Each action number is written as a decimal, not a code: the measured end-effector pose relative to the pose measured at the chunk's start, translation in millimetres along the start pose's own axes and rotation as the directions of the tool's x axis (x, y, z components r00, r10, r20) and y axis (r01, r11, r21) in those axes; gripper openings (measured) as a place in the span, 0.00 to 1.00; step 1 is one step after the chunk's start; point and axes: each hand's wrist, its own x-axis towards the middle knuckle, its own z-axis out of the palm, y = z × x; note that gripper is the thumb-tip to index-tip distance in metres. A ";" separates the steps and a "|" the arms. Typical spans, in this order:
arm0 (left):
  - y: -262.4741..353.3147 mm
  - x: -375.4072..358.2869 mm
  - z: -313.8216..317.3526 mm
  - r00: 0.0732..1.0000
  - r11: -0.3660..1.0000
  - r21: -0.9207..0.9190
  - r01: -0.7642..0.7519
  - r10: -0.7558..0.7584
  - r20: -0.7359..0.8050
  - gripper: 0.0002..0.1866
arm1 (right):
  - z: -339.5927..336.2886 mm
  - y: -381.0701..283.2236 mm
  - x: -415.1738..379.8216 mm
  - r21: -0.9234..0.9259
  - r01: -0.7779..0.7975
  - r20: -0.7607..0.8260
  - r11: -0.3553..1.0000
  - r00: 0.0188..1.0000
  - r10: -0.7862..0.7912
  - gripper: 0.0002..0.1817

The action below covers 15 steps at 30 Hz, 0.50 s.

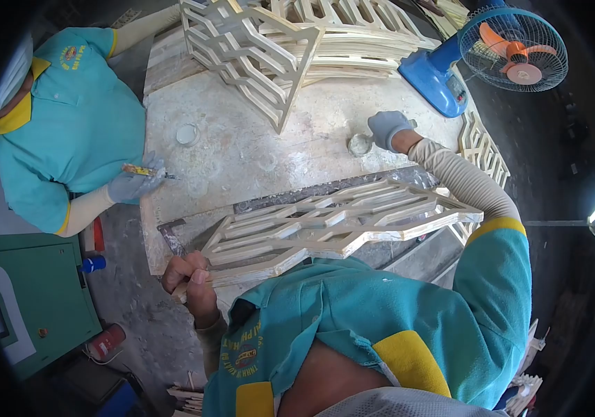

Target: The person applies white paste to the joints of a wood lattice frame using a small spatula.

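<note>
My bare left hand (pixel 193 283) pinches the near left corner of a wooden lattice panel (pixel 342 247). The panel lies tilted in front of my chest, over the table's near edge. My right hand (pixel 389 130), in a grey glove, is closed on the table beside a small cup of pale paste (pixel 360 144). A small end of something shows past its far side, but its kind is hidden by the glove.
A co-worker's gloved hand (pixel 136 184) holds a yellow-handled tool (pixel 139 169) at left. Another lattice panel (pixel 252 59) leans before stacked panels (pixel 353 59). A blue fan (pixel 443 80) stands at back right. A round white lid or dish (pixel 187 134) sits on the worktable (pixel 242 160).
</note>
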 end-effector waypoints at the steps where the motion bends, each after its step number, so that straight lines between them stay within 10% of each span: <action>1: 0.4 0.4 0.2 1.000 1.000 0.002 0.001 -0.001 0.000 0.13 | 2.5 -0.6 -0.4 -0.030 0.029 0.036 0.999 0.999 -0.028 0.13; 15: 3.9 8.9 1.5 0.999 0.998 0.052 0.031 -0.030 -0.021 0.09 | 3.0 -0.6 3.1 0.024 0.044 -0.032 0.999 0.999 -0.043 0.10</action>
